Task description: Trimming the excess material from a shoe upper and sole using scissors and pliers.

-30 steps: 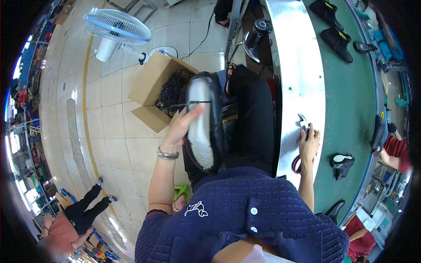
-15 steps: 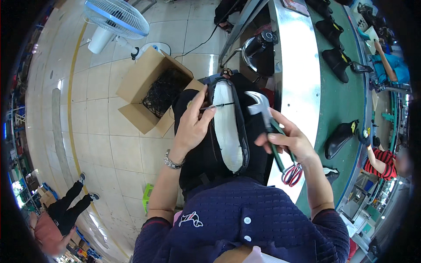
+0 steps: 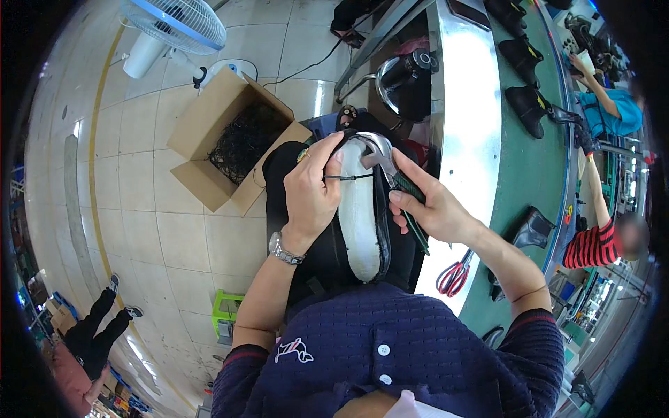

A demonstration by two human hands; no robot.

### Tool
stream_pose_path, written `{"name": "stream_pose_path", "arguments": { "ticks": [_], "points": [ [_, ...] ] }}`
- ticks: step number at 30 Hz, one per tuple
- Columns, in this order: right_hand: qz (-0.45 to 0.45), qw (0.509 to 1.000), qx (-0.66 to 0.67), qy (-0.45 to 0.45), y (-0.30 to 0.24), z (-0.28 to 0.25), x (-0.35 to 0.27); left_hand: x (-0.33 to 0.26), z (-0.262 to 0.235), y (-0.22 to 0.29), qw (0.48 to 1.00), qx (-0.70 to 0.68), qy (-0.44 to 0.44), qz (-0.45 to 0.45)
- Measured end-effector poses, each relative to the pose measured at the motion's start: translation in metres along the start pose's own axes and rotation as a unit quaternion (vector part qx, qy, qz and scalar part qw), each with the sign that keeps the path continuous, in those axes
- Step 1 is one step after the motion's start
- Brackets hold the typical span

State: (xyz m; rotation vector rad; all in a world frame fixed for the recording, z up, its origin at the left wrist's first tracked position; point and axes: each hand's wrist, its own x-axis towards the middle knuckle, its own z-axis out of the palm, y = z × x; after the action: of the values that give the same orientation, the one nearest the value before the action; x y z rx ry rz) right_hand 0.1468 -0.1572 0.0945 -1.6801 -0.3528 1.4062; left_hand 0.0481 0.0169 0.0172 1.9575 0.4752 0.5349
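Observation:
On my lap lies a black shoe upper [image 3: 385,258], bottom up, with its pale white underside [image 3: 360,230] showing. A thin dark cord [image 3: 352,177] with a small knot crosses that underside. My left hand [image 3: 313,184] grips the far left side of the shoe, fingers at its far end and thumb beside the cord. In my right hand [image 3: 428,202] are lasting pincers [image 3: 387,164], a silver curved head on dark green handles. Their head rests at the far right edge of the shoe; whether the jaws have hold of material cannot be made out.
To my right stands a metal-topped bench [image 3: 467,132] with red-handled scissors [image 3: 454,277] and a phone [image 3: 470,12]. Beyond it runs a green conveyor [image 3: 519,164] carrying black shoes [image 3: 524,108]. A cardboard box [image 3: 202,129] of black scraps and a fan [image 3: 174,28] stand left. Co-workers are beyond the conveyor.
My right hand has brought the pincers left onto the shoe's far end. My left hand has shifted slightly down and left. The scissors now lie apart from the right hand in view.

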Motion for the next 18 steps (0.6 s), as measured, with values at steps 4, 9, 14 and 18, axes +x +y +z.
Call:
{"name": "stream_pose_path", "arguments": {
  "ticks": [4,9,14,18],
  "points": [
    [-0.058,0.989,-0.124,0.052,0.011,0.007,-0.003,0.002,-0.005,-0.005,0.999,-0.006,-0.021,0.041],
    [-0.035,0.983,-0.176,0.045,-0.021,-0.006,-0.009,0.006,-0.012,-0.017,0.986,0.053,-0.067,0.142],
    [-0.261,0.869,-0.379,0.180,-0.058,0.003,-0.015,0.001,-0.019,-0.018,0.970,0.146,-0.103,0.165],
    [-0.142,0.823,-0.513,0.196,-0.009,0.008,0.018,0.005,-0.012,-0.018,0.973,0.114,-0.127,0.158]
  ]
}}
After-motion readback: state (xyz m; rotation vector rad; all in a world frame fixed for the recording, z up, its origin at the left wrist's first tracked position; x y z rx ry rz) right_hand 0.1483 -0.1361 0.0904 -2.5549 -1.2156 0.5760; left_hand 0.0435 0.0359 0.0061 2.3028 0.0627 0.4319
